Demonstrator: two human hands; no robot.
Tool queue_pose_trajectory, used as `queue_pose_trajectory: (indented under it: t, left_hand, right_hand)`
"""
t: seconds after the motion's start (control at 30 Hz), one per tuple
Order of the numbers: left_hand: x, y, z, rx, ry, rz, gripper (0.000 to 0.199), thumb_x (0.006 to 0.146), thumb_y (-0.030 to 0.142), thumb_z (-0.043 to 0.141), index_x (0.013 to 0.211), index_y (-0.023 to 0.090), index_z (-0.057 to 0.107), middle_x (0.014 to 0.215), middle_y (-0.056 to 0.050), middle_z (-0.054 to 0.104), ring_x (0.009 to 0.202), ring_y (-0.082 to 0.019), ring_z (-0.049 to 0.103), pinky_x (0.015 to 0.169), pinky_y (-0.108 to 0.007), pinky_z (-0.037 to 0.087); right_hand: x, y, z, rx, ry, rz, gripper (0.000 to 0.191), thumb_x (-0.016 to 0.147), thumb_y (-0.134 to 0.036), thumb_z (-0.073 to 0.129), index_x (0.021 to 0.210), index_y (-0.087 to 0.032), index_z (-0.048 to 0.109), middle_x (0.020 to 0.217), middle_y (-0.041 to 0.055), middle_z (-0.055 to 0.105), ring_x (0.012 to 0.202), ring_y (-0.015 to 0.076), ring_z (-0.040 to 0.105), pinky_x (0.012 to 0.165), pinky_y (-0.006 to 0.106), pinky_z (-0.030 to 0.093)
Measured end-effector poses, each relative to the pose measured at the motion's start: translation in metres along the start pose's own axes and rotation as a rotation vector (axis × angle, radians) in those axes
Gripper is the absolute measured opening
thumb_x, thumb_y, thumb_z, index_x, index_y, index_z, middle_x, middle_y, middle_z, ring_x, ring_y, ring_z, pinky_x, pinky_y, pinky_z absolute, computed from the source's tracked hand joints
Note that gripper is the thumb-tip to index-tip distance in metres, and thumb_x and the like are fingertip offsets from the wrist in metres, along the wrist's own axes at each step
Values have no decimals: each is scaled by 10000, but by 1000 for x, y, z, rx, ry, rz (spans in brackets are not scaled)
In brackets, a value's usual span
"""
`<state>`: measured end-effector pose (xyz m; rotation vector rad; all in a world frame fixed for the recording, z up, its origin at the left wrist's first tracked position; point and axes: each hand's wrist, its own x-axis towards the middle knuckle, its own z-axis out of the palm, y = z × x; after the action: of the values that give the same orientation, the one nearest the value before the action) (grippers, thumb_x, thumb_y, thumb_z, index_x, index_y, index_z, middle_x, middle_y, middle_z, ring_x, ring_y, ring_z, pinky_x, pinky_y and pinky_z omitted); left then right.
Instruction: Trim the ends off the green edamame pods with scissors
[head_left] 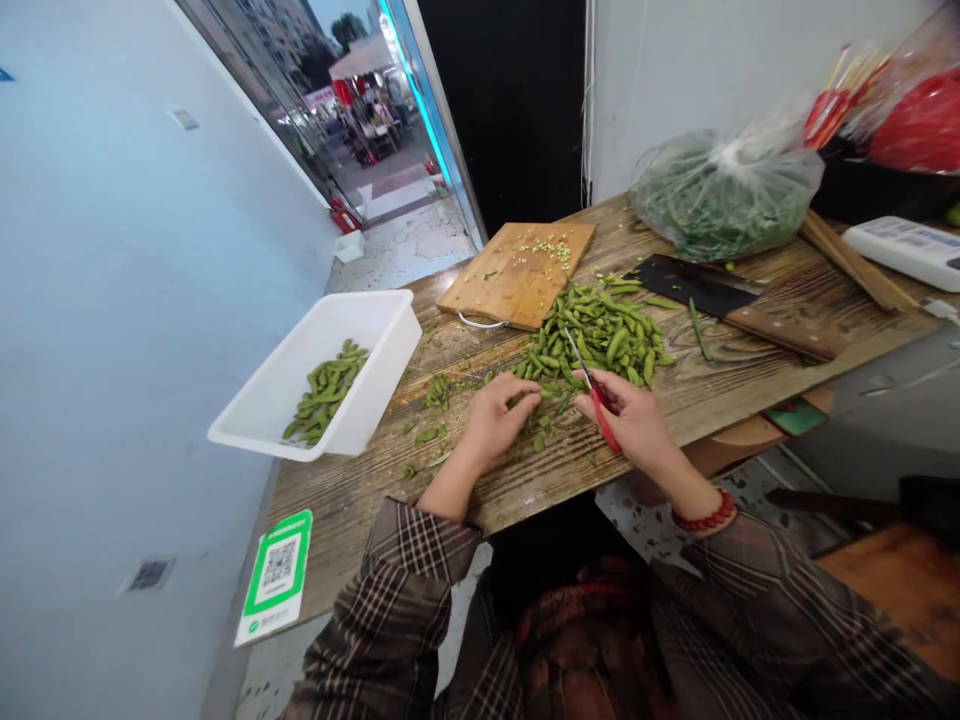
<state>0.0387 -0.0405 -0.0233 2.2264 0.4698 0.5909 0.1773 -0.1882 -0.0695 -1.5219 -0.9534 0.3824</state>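
Observation:
Red-handled scissors [602, 412] are in my right hand [636, 420], their blades pointing up and away over a heap of green edamame pods [611, 330]. My left hand [499, 415] hovers at the near left edge of the heap, its thumb and fingers curved with a small gap between them. I see nothing held there. Small green trimmings [544, 430] lie on the wooden table [517, 490] between and below my hands. To the left, a white plastic tub [375, 400] holds more pods [326, 395].
Behind the heap lies a wooden cutting board [517, 270] with chopped bits. A cleaver [780, 328] rests at right, near a plastic bag of greens [731, 200] and a white device [904, 250]. A green QR-code card [277, 575] is at the table's left corner.

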Motion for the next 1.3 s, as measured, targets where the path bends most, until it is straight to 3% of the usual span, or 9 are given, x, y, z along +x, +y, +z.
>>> queue_pose_trajectory:
  t: [0.1,0.2,0.33,0.6,0.8,0.97,1.17,1.3]
  left_hand:
    - [1,-1,-7,-284,77,-162,184,794,344,649,842,170,683,740,-19,594,652,-117,498,624,-233,385]
    - [-1,3,-11,-594,-4,-320,280,790,406,652,885,144,628,726,-9,601,505,-60,402,486,-198,292]
    - [-2,7,-12,-788,-62,-333,317,790,426,656,876,132,575,789,-45,658,452,-34,392,437,-192,237]
    - [-5,5,-7,-667,-82,-286,319,784,424,670,909,141,592,716,-14,634,471,-44,415,449,-186,299]
    - [-7,6,-6,-642,-97,-288,311,772,406,679,908,130,636,709,-19,627,481,-50,423,459,-192,308]
    - [-7,4,-7,-516,-96,-292,266,786,407,652,802,142,677,685,-10,597,501,-64,415,492,-207,314]
    - [-4,-4,-9,-321,-34,-131,170,744,338,698,737,170,719,770,-39,613,790,-167,540,752,-271,407]
    - [-4,-5,-10,-344,-88,-143,190,767,347,677,759,163,724,778,-43,615,789,-163,533,789,-275,390]
  right_hand:
    - [-2,-5,0,-152,-15,-78,424,797,-411,657,1152,-178,645,995,84,705,806,189,652,762,332,535]
    - [-4,-8,1,-235,-51,-150,436,783,-421,672,1144,-176,649,889,77,690,716,179,623,663,305,531]
    - [-4,-11,1,-261,-129,-218,441,779,-419,679,1149,-183,637,773,37,623,583,138,533,550,270,485]
    - [5,-21,3,-269,-268,-206,418,762,-404,682,1122,-196,643,761,21,605,596,132,514,556,263,467]
    - [7,-16,9,-167,-277,-177,409,779,-379,664,1136,-183,624,771,18,595,612,134,519,568,267,478]
    - [7,-18,7,-296,-272,-221,393,809,-430,636,1113,-181,650,774,38,643,629,155,561,582,276,481]
    - [7,-16,1,-401,-331,-294,383,847,-428,601,1138,-185,657,907,86,708,730,191,648,668,298,517]
    - [5,-13,-2,-453,-346,-338,376,865,-388,584,1175,-182,641,996,114,710,860,226,676,744,320,535]
